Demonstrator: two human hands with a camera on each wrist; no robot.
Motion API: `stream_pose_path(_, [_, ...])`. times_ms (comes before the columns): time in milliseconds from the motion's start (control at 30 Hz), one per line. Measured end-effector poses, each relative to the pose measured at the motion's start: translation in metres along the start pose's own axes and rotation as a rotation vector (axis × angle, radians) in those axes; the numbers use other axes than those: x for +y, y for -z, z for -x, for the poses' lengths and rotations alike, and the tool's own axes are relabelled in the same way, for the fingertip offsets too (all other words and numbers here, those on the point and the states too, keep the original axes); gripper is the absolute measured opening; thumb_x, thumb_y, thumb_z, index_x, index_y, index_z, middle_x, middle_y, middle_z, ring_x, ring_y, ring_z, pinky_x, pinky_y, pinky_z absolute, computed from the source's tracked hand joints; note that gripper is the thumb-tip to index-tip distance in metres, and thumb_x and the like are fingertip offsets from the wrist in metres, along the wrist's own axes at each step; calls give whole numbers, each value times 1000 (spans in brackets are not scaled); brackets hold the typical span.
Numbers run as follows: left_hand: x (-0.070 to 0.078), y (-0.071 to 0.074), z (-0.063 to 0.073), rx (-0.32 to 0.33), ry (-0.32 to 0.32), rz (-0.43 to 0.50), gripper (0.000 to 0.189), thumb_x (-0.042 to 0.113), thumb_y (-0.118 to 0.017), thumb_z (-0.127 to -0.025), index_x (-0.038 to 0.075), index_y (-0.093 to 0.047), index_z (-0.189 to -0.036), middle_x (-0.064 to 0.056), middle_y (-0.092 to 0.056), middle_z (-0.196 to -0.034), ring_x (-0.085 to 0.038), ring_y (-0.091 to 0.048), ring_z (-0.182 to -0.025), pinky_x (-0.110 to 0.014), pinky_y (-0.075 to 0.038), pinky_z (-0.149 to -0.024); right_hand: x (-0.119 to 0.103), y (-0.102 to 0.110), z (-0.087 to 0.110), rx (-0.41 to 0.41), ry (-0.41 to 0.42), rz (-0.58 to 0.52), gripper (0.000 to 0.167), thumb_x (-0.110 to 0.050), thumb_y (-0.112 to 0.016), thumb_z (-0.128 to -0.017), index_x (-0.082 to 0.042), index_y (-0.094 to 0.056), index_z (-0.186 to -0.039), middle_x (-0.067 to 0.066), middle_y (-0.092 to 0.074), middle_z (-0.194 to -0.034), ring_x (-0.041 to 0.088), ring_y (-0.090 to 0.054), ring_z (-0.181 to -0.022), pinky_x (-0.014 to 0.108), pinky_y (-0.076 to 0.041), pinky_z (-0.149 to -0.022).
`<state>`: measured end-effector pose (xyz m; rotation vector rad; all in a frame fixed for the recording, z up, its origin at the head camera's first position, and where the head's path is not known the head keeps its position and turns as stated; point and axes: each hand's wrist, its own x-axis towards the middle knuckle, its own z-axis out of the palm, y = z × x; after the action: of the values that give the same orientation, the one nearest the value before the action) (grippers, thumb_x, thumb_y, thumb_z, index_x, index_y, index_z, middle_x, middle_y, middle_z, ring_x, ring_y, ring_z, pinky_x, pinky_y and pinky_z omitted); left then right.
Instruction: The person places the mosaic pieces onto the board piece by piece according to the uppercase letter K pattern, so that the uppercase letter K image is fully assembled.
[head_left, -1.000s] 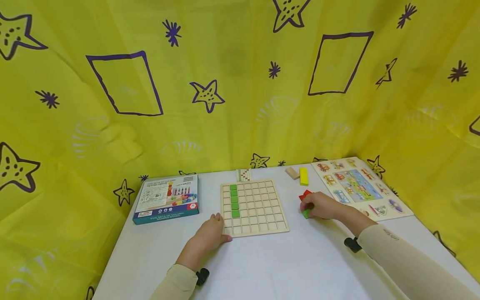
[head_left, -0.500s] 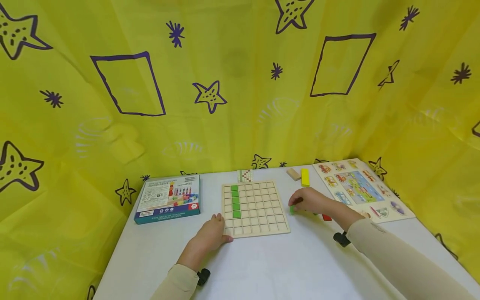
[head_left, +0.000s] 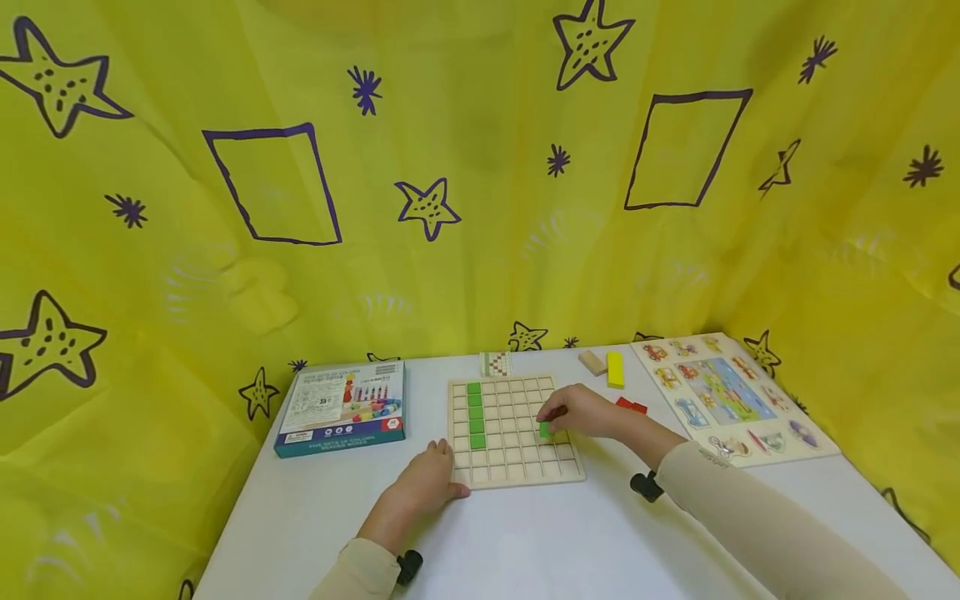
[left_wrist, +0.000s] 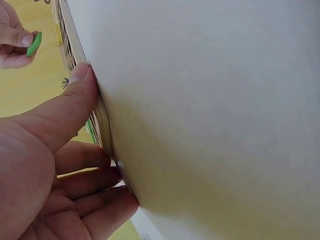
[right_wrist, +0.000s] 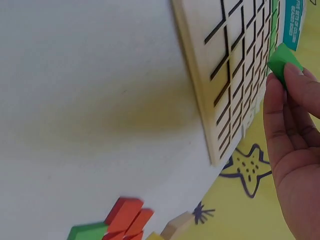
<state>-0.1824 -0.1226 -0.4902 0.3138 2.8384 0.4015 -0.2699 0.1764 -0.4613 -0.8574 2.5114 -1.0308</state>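
Note:
A square wooden grid board [head_left: 525,478] lies on the white table, a column of green blocks [head_left: 476,414] set in its cells toward the left. My left hand [head_left: 423,482] holds the board's near left corner, thumb at the front edge and fingers at the left side. Over the right part of the board, my right hand [head_left: 585,412] pinches a green block [right_wrist: 283,59] between thumb and fingers. The head view cannot show whether this block touches the board; in the right wrist view it appears raised above the grid.
Red blocks [head_left: 632,405] lie right of the board, with a green block [right_wrist: 87,231] beside them. Behind are a yellow block [head_left: 615,370], a plain wooden block [head_left: 592,362] and a pattern card [head_left: 495,363]. A boxed toy [head_left: 341,408] sits left, a picture puzzle [head_left: 720,396] right.
My right hand has taken a green block from beside the red blocks and carried it left over the board. My left hand has stayed at the corner.

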Motion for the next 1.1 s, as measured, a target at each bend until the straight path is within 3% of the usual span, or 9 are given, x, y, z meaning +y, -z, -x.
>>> stream_pose_path(300, [2,-12,1,-6,-39,-28,86,40,-78,-86,-15,-44,-142,-30,-45,-147,-44,-43,-138,-49,-40,-111,-7,-21,-7,-31,12,-28,19,1,-74,-88,0,-76,-107,-2,-72,-97,12,-63,-87,25,-56,-78])
stream_pose_path(733, [-3,-4,-4,17,-42,-39,87,42,-77,-86,-15,-44,-143,-29,-46,-147,-43,-44,-137,-48,-42,-109,-35,-41,-36,-58,89,-3,13,1,-74,-89,-5,-77,-100,0,-72,-93,10,-62,-83,24,-54,-75])
stream_pose_path(1100, [-4,1,-2,17,-28,-36,87,42,-77,-86,-14,-43,-144,-30,-46,-147,-44,-47,-135,-48,-45,-107,-45,-68,-54,-65,71,4,12,-3,-76,-89,-8,-79,-99,-4,-73,-91,7,-63,-82,24,-55,-74])
